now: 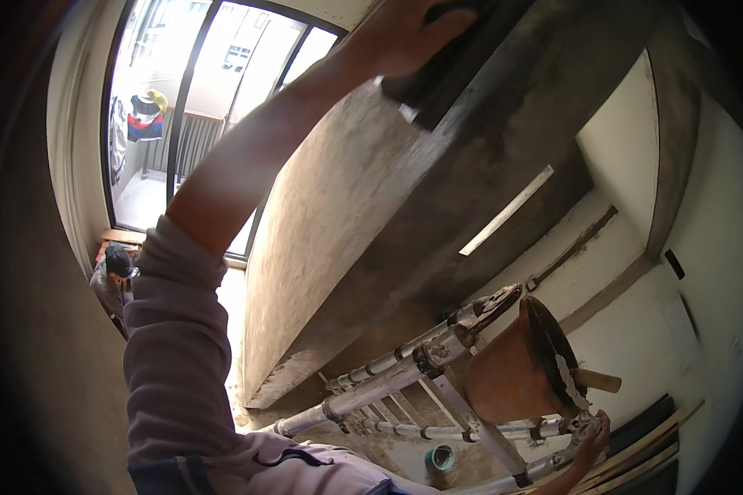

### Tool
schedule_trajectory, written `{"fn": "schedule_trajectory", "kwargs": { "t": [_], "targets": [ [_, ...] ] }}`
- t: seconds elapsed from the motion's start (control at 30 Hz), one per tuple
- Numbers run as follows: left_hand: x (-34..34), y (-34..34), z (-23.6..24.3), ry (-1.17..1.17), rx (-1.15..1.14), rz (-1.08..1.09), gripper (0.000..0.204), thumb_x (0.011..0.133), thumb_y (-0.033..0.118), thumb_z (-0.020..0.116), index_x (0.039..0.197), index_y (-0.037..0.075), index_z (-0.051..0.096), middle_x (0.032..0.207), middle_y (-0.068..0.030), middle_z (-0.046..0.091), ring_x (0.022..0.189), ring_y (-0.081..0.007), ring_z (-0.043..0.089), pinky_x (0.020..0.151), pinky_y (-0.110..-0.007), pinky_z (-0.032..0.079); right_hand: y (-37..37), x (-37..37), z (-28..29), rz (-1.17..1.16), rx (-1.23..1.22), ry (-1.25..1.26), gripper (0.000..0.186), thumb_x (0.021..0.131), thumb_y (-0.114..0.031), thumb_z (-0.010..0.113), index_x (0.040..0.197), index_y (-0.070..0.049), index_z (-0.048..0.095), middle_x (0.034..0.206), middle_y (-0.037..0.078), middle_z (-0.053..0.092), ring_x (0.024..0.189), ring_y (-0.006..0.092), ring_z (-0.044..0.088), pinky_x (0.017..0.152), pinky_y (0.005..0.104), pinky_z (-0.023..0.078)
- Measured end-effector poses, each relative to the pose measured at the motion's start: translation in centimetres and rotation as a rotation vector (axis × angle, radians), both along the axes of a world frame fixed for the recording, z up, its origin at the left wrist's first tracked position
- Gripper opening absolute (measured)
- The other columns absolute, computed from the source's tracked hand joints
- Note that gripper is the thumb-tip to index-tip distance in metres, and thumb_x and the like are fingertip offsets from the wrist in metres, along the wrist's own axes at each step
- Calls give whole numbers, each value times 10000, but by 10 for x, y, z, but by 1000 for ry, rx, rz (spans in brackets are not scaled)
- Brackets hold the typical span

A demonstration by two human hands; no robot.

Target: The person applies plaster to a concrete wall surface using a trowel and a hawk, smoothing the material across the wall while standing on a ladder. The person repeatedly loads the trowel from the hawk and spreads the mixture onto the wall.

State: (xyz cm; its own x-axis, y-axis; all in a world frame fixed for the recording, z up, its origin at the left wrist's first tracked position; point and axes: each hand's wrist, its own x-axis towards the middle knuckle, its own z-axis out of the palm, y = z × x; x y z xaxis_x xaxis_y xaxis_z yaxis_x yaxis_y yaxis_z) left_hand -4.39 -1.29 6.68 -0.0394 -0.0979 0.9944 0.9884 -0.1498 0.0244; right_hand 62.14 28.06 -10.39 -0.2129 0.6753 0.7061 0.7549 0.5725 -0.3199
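Note:
My left arm reaches up across the view. At the top edge my left hand (425, 37) is closed on a dark, long-edged plastering float (437, 87), held against the grey plastered wall (479, 140); part of the grip lies in shadow. Low on the right, my right hand (593, 439) is closed around the upper end of a metal ladder (404, 375) spattered with mortar. Just above that hand, an orange-brown bucket (512, 371) rests tilted in view at the ladder's top. A trowel with a wooden handle (596, 380) and a mortar-caked blade lies at the bucket's rim.
A teal bucket (440, 458) stands on the floor below the ladder. Wooden boards (656, 445) lean at the lower right. A narrow bright slot (506, 211) cuts the wall. Another person (114, 279) is at the far left, near a glass door (177, 124).

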Motion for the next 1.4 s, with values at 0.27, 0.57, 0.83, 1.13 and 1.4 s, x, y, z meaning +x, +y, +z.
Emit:
{"fn": "schedule_trajectory", "kwargs": {
  "t": [0.27, 0.57, 0.83, 1.13, 1.4],
  "targets": [
    [7, 19, -32, 19, -89, -147, 412, 942, 313, 571, 1278, 76, 569, 1179, -191, 611, 1151, -326, 564, 978, -396, 428, 0, -4, -2, -55, 16, -11, 454, 839, -76, 432, 1273, 40, 501, 1249, 205, 546, 1177, 331, 510, 1034, 421, 366],
    [87, -33, -307, -504, -410, -138, 461, 864, 78, 602, 1311, -8, 528, 904, -167, 605, 841, -261, 587, 772, -355, 468, 0, 2, -1, -24, -55, 55, 486, 808, -33, 439, 1287, 33, 489, 1285, 194, 523, 1229, 330, 478, 1060, 433, 347],
    [110, -50, -191, -377, -42, 81, 522, 802, 122, 595, 1310, 22, 527, 1035, -97, 566, 901, -172, 565, 705, -297, 475, 7, 9, -13, 70, 45, 51, 462, 899, -188, 411, 1285, 55, 480, 1282, 205, 524, 1221, 342, 479, 1055, 431, 342],
    [172, -2, -132, -148, 94, 563, 539, 744, 60, 633, 1281, 71, 583, 839, -110, 521, 740, -253, 524, 680, -360, 444, -2, 2, -10, 91, -97, 210, 467, 919, -207, 382, 1322, 16, 455, 1313, 195, 496, 1220, 326, 472, 1036, 426, 350],
    [157, 47, -98, -171, 314, 602, 557, 731, 66, 660, 1281, 102, 579, 915, -118, 490, 777, -259, 544, 667, -371, 471, 21, 27, -25, 112, -2, 113, 433, 958, -192, 371, 1334, 1, 463, 1328, 180, 495, 1251, 313, 455, 1060, 409, 329]
  ]
}}
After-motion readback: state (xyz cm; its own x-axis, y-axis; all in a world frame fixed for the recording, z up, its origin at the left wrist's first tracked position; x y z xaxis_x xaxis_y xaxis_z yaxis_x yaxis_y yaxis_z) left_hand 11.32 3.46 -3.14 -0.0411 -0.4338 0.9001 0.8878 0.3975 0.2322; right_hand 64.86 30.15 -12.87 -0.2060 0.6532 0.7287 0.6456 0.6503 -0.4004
